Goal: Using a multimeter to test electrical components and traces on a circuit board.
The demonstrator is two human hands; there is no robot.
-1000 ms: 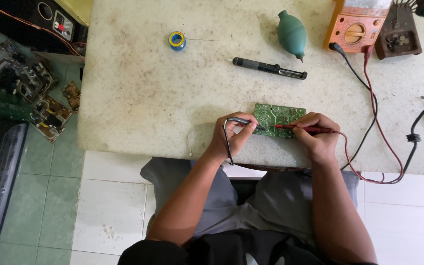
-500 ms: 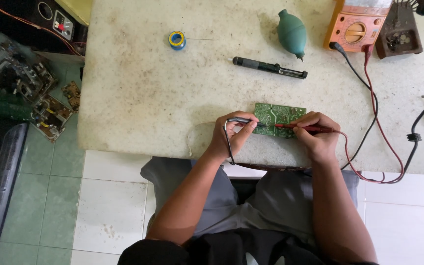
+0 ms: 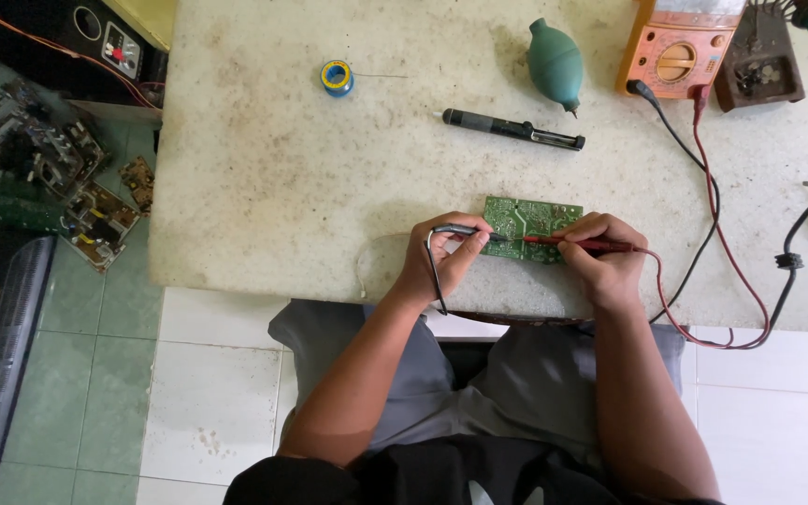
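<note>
The person is sitting at the near edge of the worktable (image 3: 264, 187) and is pressing two meter probes onto a small green circuit board (image 3: 532, 218), which is lying flat close to that near edge, a little right of its middle, with its long axis running left to right along the edge. The left hand (image 3: 441, 257) is pinching the black probe (image 3: 465, 230) between thumb and fingers and is coming at the board from its left end, the tip touching the board's lower left part. The right hand (image 3: 600, 257) is closed around the red probe (image 3: 568, 242) and is lying against the board's right end, its tip pointing leftward toward the black one, so the two tips are meeting near each other along the board's front strip. Both hands are touching or just beside the board, neither clearly nearer. The red lead (image 3: 713, 215) and black lead (image 3: 685, 150) are trailing off toward the far right corner to an orange multimeter (image 3: 675, 47). Farther back, well apart from the hands, a black desoldering pump (image 3: 512, 129), a green rubber blower bulb (image 3: 555, 65) and a small solder spool (image 3: 336, 77) are lying on the surface; nothing is standing between hands and board.
</note>
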